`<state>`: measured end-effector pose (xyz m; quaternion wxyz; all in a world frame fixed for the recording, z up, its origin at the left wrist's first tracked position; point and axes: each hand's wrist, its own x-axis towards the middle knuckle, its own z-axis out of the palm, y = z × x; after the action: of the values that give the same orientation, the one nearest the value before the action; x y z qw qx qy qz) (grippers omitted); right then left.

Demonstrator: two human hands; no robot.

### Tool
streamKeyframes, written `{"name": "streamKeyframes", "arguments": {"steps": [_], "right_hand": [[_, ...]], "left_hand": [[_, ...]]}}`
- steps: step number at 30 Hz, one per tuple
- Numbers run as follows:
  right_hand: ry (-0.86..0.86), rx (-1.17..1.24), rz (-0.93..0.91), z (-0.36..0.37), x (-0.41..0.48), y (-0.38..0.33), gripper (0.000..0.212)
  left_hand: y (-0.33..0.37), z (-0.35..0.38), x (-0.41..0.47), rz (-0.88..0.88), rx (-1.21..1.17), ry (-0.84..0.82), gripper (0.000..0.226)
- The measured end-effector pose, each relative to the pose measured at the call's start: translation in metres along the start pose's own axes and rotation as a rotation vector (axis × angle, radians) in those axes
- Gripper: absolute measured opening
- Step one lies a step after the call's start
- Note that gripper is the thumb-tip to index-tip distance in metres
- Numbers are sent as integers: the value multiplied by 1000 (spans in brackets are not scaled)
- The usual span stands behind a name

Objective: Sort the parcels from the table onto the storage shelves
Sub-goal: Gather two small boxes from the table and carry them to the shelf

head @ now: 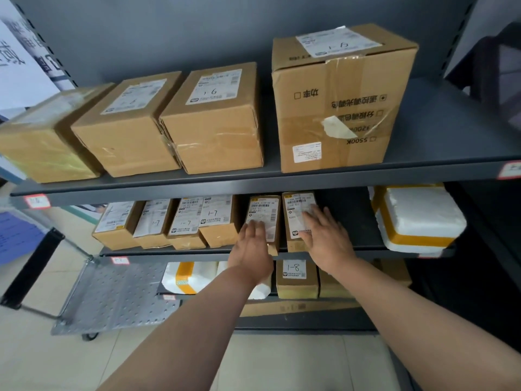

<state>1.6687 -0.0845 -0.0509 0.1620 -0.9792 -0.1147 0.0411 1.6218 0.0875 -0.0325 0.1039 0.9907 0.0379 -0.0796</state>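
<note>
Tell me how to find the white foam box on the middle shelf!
Look at the grey shelving unit and find its middle shelf. Go to the far right end, past the gap. The foam box there is white with yellow tape, while the other parcels on that shelf are brown cartons.

Dark grey back panel, pale tiled floor, grey platform trolley at left, blue-and-white poster above it

Brown cardboard parcels carry white labels with black print on dark grey shelves, a white foam box is banded in yellow tape, and the silver trolley deck is dotted with small studs.
</note>
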Motion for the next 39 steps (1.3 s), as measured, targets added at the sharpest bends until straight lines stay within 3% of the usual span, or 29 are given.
{"name": "streamKeyframes", "arguments": {"steps": [9, 17, 24, 32, 39], "right_hand": [[-15, -96, 174, -5, -89, -3, 55], [-40, -101, 481, 16, -221, -39, 54], [-45, 5, 841, 28, -358, -62, 57], [83, 102, 1204, 41, -532, -95, 58], [182, 139, 1539, 64, -720, -151, 52]], "left_hand": [[-1, -6, -26, 293, 100, 33, 78], [-1, -5, -79, 725, 224, -78, 51], [40, 22, -159, 1048, 336, -192, 33], [114, 57, -299, 1401, 396, -350, 38], [152, 93, -478, 1669, 409, -465, 33]]}}
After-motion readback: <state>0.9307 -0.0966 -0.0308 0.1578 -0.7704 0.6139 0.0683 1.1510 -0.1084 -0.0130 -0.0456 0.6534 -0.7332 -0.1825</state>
